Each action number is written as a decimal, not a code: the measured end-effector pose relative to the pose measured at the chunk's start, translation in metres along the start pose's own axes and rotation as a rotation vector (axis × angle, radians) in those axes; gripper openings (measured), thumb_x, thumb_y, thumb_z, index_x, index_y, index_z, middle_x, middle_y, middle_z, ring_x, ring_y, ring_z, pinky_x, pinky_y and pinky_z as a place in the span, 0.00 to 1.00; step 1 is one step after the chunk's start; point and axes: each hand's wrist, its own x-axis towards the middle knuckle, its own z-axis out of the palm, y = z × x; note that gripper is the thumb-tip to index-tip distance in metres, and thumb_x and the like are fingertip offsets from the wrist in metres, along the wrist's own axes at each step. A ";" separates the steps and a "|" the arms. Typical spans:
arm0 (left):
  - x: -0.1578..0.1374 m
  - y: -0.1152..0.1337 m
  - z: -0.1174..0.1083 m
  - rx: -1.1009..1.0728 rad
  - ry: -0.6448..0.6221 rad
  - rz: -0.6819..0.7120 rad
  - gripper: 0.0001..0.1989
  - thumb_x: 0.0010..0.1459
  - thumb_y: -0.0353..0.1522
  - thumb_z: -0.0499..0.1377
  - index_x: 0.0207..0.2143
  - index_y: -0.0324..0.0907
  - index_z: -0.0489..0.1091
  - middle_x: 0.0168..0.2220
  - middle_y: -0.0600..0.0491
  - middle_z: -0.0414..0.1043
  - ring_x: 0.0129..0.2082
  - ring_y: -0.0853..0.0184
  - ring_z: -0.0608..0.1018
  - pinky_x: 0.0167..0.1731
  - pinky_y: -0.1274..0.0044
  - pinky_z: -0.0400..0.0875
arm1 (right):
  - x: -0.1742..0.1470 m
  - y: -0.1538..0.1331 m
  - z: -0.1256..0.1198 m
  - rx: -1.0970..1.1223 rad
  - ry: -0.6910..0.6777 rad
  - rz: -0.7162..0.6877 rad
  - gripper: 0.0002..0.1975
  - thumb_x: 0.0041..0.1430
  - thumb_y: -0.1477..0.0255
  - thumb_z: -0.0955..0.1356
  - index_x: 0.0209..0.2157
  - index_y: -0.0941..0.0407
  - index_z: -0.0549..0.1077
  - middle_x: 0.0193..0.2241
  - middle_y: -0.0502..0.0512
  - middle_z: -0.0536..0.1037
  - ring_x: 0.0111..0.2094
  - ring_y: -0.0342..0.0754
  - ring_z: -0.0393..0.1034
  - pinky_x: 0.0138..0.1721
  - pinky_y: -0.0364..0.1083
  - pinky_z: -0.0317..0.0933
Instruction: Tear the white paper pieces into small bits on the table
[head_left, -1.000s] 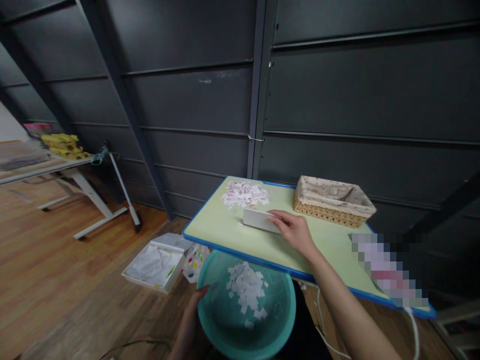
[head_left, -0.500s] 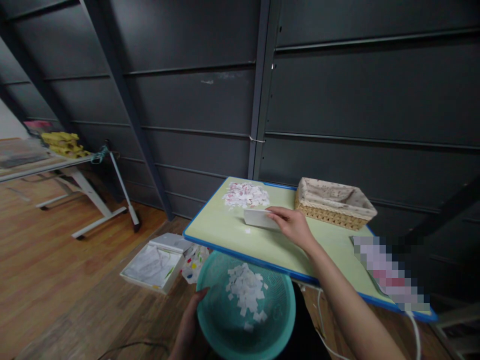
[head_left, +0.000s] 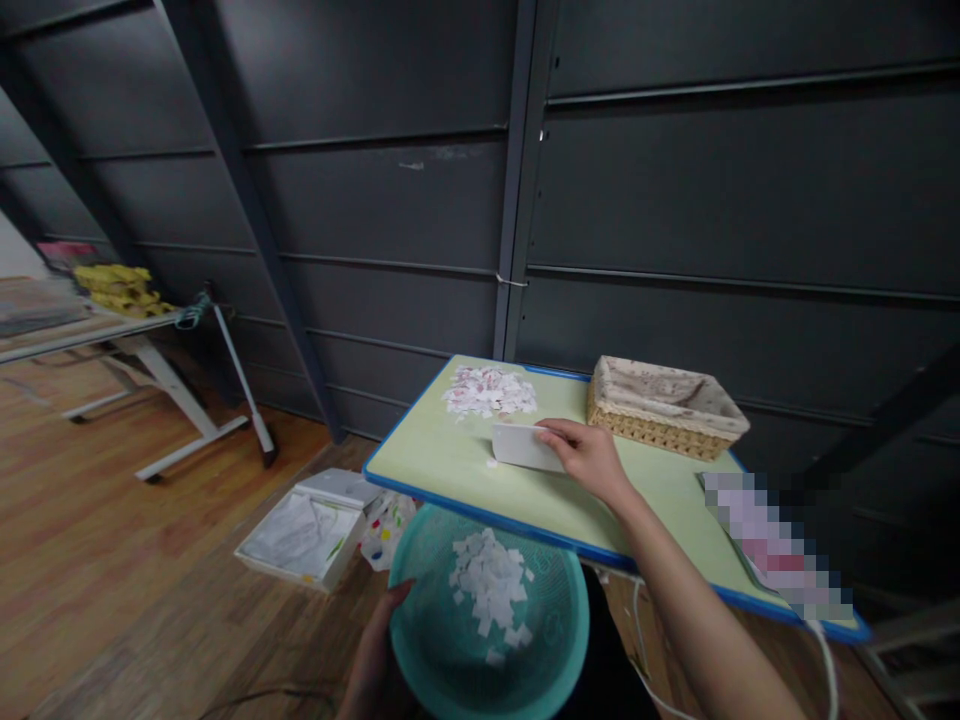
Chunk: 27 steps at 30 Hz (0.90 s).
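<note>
2 hands in view, 1 white slab [head_left: 521,447], 1 teal basin [head_left: 555,595]. R hand [head_left: 589,462] has thumb + fingers pinching the slab's R end; slab stands tilted on its long edge, approx mid-bench. L hand [head_left: 375,645] holds the basin's L rim, thumb hooked over it; other fingers hidden, can't tell how they sit. Basin's below the bench's near edge, far rim right up by it; can't tell if they touch.

Paper bits = 2 lots, too many pcs to count: 1 white heap [head_left: 489,580] in the basin, a few sqs apart at its near side, & 1 white/pinkish pile [head_left: 489,391] at bench's far L corner. Plus 1 loose scrap [head_left: 492,463] just beside the slab's near face.

Also on the bench [head_left: 427,455] (pale green top, blue edge): 1 wicker basket [head_left: 652,433] w/ patterned cloth lining, far R; 1 pixelated item [head_left: 765,545] nr R end, unreadable. R hand + forearm block part of the slab & bench top.

Floor, L of basin: 1 open white box [head_left: 346,558] w/ sheets inside, 1 clear bag [head_left: 386,530] w/ coloured spots. Further L: 1 broom-like stick [head_left: 238,365] leaning by a 2nd table [head_left: 120,328] w/ a yellow stack [head_left: 120,290]. Dark panel wall [head_left: 375,200] behind.
</note>
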 end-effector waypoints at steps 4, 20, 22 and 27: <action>-0.003 0.001 0.003 0.012 -0.023 0.005 0.32 0.52 0.33 0.62 0.58 0.30 0.60 0.38 0.43 0.83 0.47 0.50 0.78 0.50 0.61 0.71 | 0.000 -0.001 0.003 0.009 0.000 0.000 0.12 0.60 0.67 0.65 0.36 0.53 0.80 0.36 0.54 0.82 0.34 0.50 0.77 0.36 0.45 0.68; 0.002 -0.001 -0.003 -0.003 0.002 -0.011 0.33 0.51 0.35 0.62 0.59 0.35 0.61 0.43 0.42 0.81 0.49 0.48 0.76 0.53 0.58 0.67 | 0.023 0.028 0.009 -0.066 0.138 0.027 0.14 0.60 0.65 0.64 0.38 0.52 0.80 0.39 0.54 0.81 0.39 0.53 0.77 0.42 0.49 0.69; 0.001 -0.001 -0.003 0.005 -0.016 -0.016 0.33 0.52 0.35 0.62 0.59 0.34 0.60 0.42 0.43 0.81 0.49 0.48 0.77 0.53 0.58 0.67 | 0.023 0.026 0.010 -0.075 0.090 0.013 0.14 0.60 0.66 0.64 0.39 0.53 0.80 0.40 0.54 0.81 0.40 0.53 0.77 0.43 0.49 0.69; 0.001 -0.001 -0.002 0.012 -0.028 -0.012 0.33 0.52 0.34 0.61 0.59 0.32 0.60 0.40 0.43 0.82 0.49 0.48 0.77 0.52 0.59 0.69 | 0.010 0.021 -0.006 -0.123 0.066 0.036 0.13 0.60 0.67 0.64 0.39 0.53 0.80 0.38 0.55 0.81 0.38 0.53 0.77 0.41 0.49 0.69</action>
